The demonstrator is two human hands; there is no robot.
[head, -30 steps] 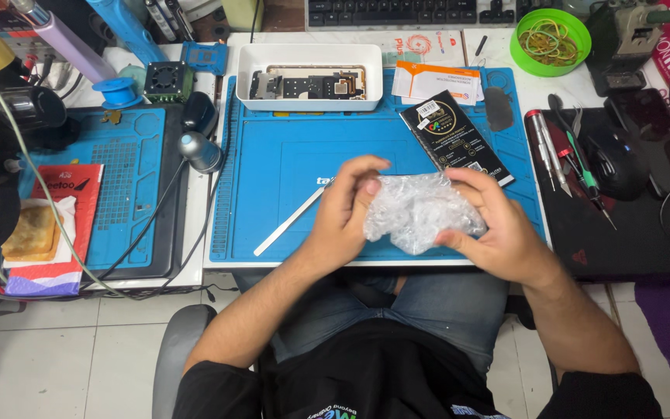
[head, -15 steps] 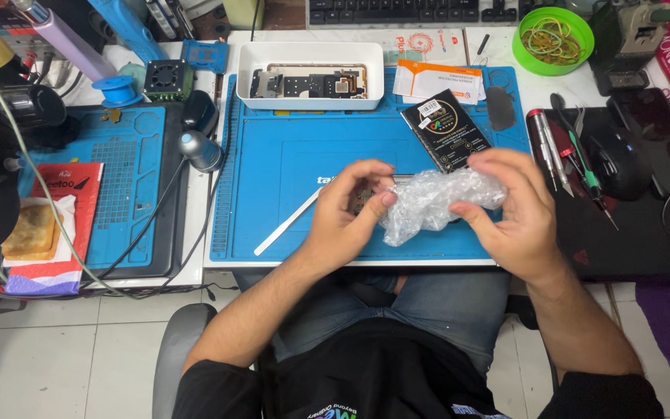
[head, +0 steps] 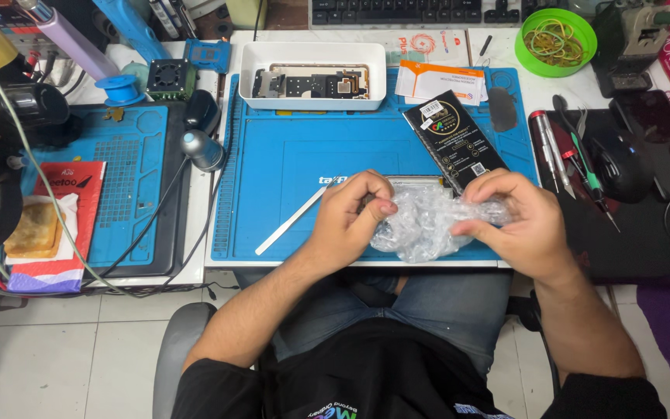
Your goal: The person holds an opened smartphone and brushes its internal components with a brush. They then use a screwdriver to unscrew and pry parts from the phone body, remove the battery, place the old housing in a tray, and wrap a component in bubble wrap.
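Note:
A crumpled clear bubble-wrap pouch [head: 425, 223] lies over the front edge of the blue work mat [head: 288, 155]. My left hand [head: 350, 211] pinches its left end with thumb and fingers closed on it. My right hand [head: 517, 216] grips its right end. A flat dark part shows at the pouch's left opening, mostly hidden by my fingers. A black flat package [head: 454, 138] lies just behind my right hand, and a white plastic pry stick [head: 288, 223] lies left of my left hand.
A white tray [head: 313, 54] with phone parts stands at the back of the mat. A green bowl of rubber bands [head: 555, 35] is back right. Screwdrivers [head: 561, 147] and a black mouse [head: 619, 163] lie right. A second blue mat [head: 122, 178] and a small lamp head [head: 202, 149] are left.
The pouch was bunched between both hands; it is now stretched out sideways, lower and nearer the mat's front edge, with my hands further apart at its two ends.

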